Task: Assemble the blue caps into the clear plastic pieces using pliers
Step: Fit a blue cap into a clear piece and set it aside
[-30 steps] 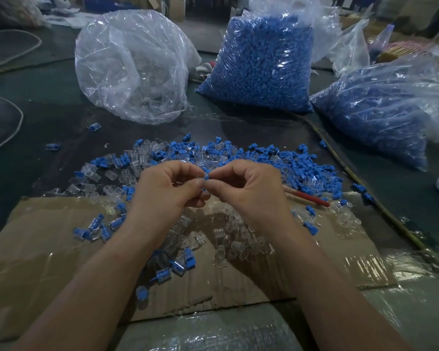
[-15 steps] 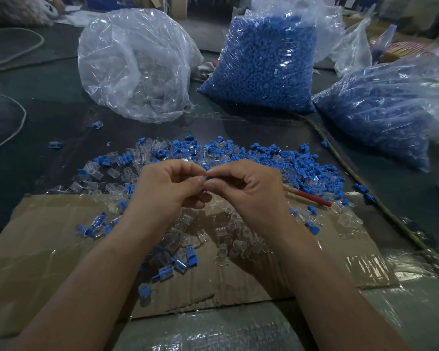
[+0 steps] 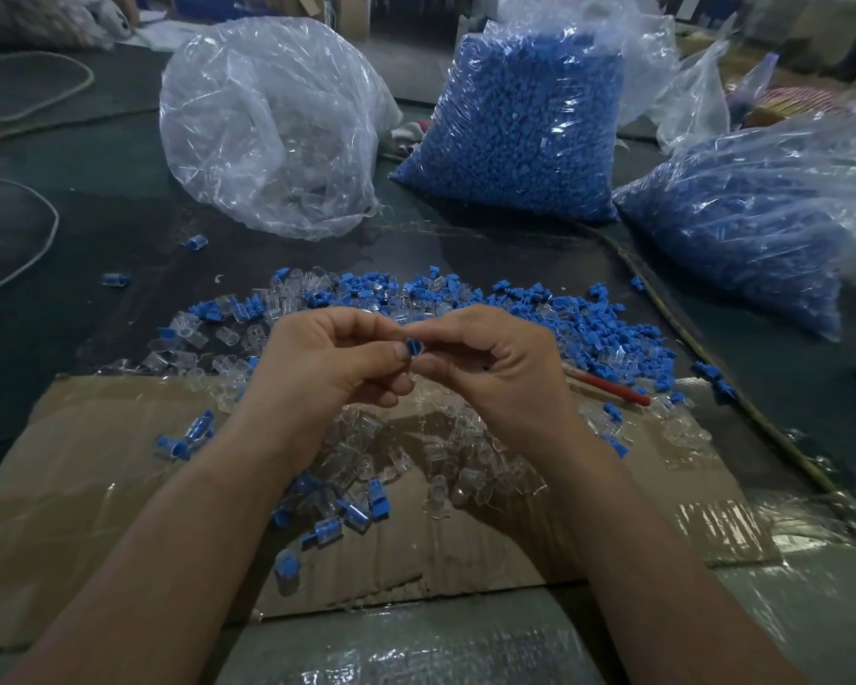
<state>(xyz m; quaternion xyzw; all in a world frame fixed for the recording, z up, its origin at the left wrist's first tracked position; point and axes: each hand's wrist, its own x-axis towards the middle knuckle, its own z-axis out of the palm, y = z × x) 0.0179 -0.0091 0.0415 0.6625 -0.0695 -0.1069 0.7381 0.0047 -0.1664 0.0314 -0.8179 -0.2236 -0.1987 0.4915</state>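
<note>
My left hand point(image 3: 327, 363) and my right hand point(image 3: 495, 368) meet above the cardboard sheet point(image 3: 85, 487). Between their fingertips sits a small blue cap point(image 3: 412, 346); both hands pinch the piece, and any clear part around it is mostly hidden by the fingers. A spread of loose blue caps point(image 3: 614, 333) and clear plastic pieces point(image 3: 465, 467) lies beneath and behind the hands. Several assembled pieces point(image 3: 362, 511) with blue ends lie near my left wrist. A red-handled tool point(image 3: 614, 388), likely the pliers, lies on the table to the right of my right hand.
A clear bag of clear pieces point(image 3: 268, 131) stands at the back left. Two bags of blue caps point(image 3: 525, 121) point(image 3: 762, 220) stand at the back centre and right. A cable point(image 3: 702, 348) runs along the right side. A white cord point(image 3: 40, 229) loops at the left.
The hands stay together at the same spot. The fingertips have shifted slightly, and the blue cap now shows more plainly between them.
</note>
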